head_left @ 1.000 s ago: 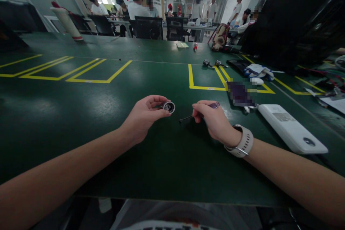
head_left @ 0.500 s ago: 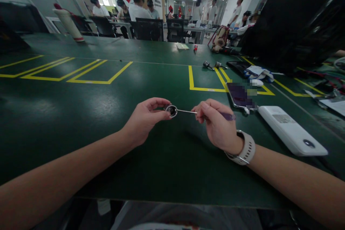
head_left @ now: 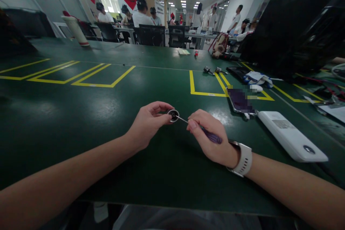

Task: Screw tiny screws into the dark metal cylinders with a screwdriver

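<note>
Between the thumb and fingers of my left hand (head_left: 148, 124) is a small round metal part (head_left: 174, 115) with a shiny rim and a dark hollow inside. Its open side faces me and to the right. My right hand (head_left: 210, 134) is closed around the purple handle of a screwdriver (head_left: 212, 136). The thin shaft points up and to the left, and its tip reaches into the hollow of the round part. Exactly what the tip touches in there is too small to tell.
On the right lie a phone (head_left: 239, 100), a white power bank (head_left: 292, 136) and a cloth glove (head_left: 258, 78). Two small metal parts (head_left: 208, 70) sit beyond the yellow tape (head_left: 192, 82). A dark monitor (head_left: 291, 32) stands at right, and a cup (head_left: 77, 30) at far left.
My right hand has lowered and turned, so more of the purple handle shows and the shaft slants upward. The tip has moved from the rim to inside the round part.
</note>
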Tool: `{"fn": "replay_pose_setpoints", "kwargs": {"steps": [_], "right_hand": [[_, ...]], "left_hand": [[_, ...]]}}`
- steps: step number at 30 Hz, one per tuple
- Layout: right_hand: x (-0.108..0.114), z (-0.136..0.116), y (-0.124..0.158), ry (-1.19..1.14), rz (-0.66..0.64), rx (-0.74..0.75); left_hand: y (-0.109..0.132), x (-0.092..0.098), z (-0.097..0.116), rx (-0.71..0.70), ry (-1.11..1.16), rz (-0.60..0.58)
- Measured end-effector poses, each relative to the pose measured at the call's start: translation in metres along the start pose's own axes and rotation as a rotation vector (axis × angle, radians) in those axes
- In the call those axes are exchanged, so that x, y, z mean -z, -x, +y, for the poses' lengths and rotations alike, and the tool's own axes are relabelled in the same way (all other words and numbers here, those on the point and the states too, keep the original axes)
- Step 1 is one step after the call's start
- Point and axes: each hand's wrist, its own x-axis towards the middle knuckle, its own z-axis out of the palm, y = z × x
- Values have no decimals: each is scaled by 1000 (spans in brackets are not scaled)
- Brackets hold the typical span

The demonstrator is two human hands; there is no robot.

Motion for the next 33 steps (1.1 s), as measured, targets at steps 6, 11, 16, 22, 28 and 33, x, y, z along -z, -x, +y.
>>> {"fn": "replay_pose_setpoints", "kwargs": {"steps": [6, 11, 16, 22, 28, 33], "right_hand": [[-4, 2, 2, 47, 12, -12], [-7, 0, 2, 52, -11, -12], [-7, -2, 1, 50, -32, 7], [-7, -4, 2, 58, -28, 37], [-4, -5, 4, 79, -25, 64], [-4, -5, 4, 90, -28, 99]], "left_hand": [[2, 0, 1, -17, -30, 8], [2, 1, -2, -32, -56, -3], [2, 1, -4, -56, -78, -18], [4, 0, -2, -68, -83, -33], [1, 1, -4, -75, -58, -15], [1, -1, -3, -54, -45, 13]]}}
